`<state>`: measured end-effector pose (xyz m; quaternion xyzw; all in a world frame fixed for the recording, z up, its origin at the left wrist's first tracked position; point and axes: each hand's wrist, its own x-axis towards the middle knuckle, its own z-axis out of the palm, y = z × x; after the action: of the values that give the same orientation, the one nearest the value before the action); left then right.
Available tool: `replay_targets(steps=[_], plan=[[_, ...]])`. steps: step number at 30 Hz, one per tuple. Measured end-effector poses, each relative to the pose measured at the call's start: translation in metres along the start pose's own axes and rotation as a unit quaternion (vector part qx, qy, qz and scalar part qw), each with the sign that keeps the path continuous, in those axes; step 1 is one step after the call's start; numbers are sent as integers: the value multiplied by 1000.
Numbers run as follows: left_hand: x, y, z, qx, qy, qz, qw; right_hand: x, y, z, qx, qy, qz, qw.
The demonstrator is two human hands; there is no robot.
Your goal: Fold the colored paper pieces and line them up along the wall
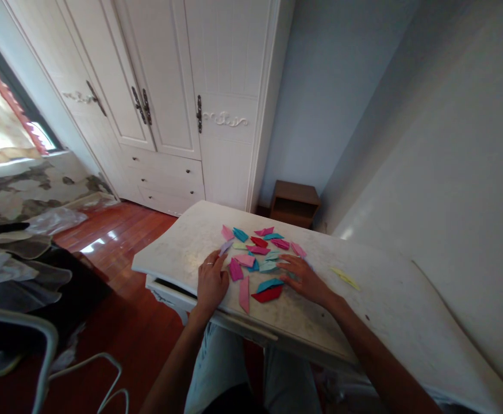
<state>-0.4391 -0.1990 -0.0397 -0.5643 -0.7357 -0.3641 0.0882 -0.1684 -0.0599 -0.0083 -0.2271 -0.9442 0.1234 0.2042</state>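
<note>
Several folded paper pieces in pink, red, blue, pale green and lavender lie spread on a white table. My left hand [212,280] rests at the left side of the spread, its fingers stretched out at a lavender paper piece [225,247]. From the right, my right hand [305,277] reaches in with fingers apart, beside a pale green folded paper [268,265]. Between the hands are a magenta piece [235,269] and a pink piece [245,260]. Closer to me lie a long pink strip [244,294], a red piece [267,294] and a blue piece [270,284].
A yellow folded paper [345,278] lies apart on the right of the white table [182,236]. A partly open drawer [176,287] shows at its front left. Beyond stand a white wardrobe [229,155] and a small brown cabinet [295,192]. Dark cloth fills the left.
</note>
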Motion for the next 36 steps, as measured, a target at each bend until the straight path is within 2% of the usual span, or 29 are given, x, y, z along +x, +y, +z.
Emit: replay_targets(steps=[6, 8, 11, 15, 20, 23, 28, 32, 36], plan=[[12, 11, -5, -19, -5, 102, 995, -49, 74, -18, -93, 32, 131, 986], [23, 25, -5, -40, -50, 139, 988, -58, 90, -18, -117, 39, 184, 975], [45, 48, 2, -38, -161, 203, 965, -62, 101, -13, -116, 45, 219, 968], [71, 60, 25, 41, -217, 219, 950, -58, 96, -6, -93, 52, 190, 976], [90, 44, 52, 68, -261, 197, 943, -46, 78, -3, -67, 47, 121, 989], [98, 34, 61, 71, -288, 162, 941, -25, 70, 0, -55, 35, 82, 995], [115, 27, 67, 79, -339, 105, 932, 30, 57, 6, -45, 14, 48, 998], [124, 14, 64, 83, -329, 116, 934, 63, 46, 8, -71, -37, 10, 997], [120, -3, 51, 76, -271, 191, 940, 69, 45, 6, -107, -27, 71, 991]])
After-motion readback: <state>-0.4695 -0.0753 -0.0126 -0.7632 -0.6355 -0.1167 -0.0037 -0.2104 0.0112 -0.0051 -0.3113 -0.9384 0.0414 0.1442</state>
